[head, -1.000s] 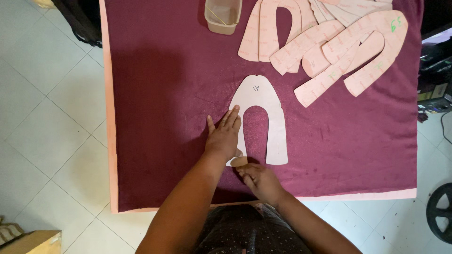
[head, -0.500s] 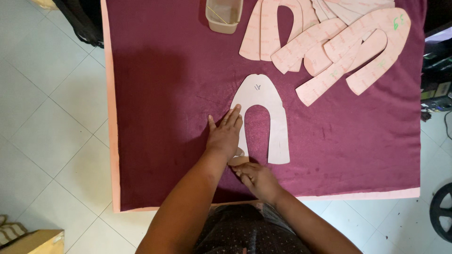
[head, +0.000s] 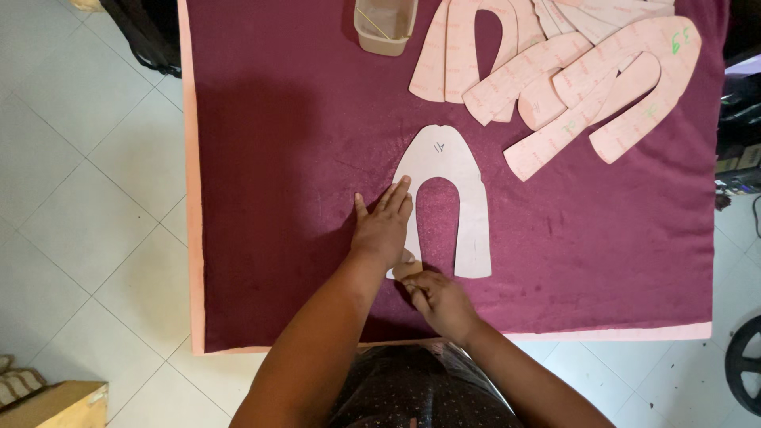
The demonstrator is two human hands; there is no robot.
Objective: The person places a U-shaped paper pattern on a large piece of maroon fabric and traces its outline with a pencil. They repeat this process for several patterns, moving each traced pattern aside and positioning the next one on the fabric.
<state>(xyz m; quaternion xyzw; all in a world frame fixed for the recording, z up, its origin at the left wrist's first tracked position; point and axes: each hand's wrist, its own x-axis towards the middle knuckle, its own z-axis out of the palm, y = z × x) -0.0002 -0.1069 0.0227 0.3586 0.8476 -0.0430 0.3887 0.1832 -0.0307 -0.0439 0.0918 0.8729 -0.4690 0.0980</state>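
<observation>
The left hand (head: 384, 225) lies open and flat, fingers spread, pressing down the left leg of a pale pink horseshoe-shaped card pattern piece (head: 444, 190). The right hand (head: 437, 295) is curled closed at the lower tip of that same leg, its fingertips pinched together; whether they hold something small there cannot be told. The pattern piece lies flat near the middle of a maroon velvety cloth (head: 277, 158), which covers a pink-edged table. Further up, a heap of similar pink curved pattern pieces (head: 571, 71) overlaps, beside a small beige plastic tub (head: 384, 28).
</observation>
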